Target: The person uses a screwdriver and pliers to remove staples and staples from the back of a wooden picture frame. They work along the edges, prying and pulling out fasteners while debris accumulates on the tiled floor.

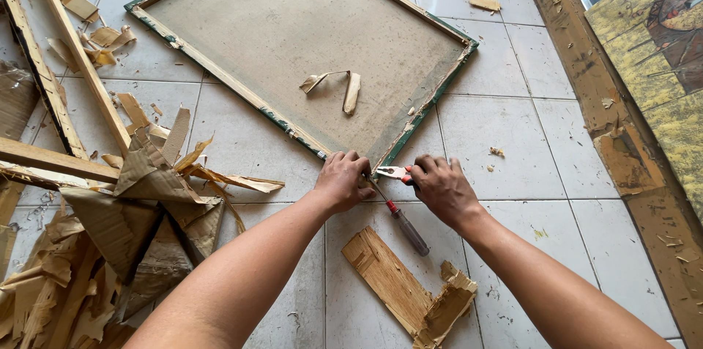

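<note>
Here, two bare hands work at the near corner of a stretched canvas lying face-down on white floor tiles (512, 136).

The left hand (343, 180) presses closed on the green-edged wooden canvas frame (410, 125); the right hand (439, 186) grips red-handled pliers (394, 172). A screwdriver with a dark handle (406, 226) lies between the wrists. Torn brown cardboard (139, 202) lies left, a splintered plywood scrap (399, 287) nearer.

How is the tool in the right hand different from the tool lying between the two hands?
The pliers are gripped in the right hand, with their tip at the frame corner; the screwdriver lies loose on the floor tiles, its tip hidden near the left hand. The pliers have short red and white handles; the screwdriver has one long dark handle with a red collar. Both sit at that corner.
</note>
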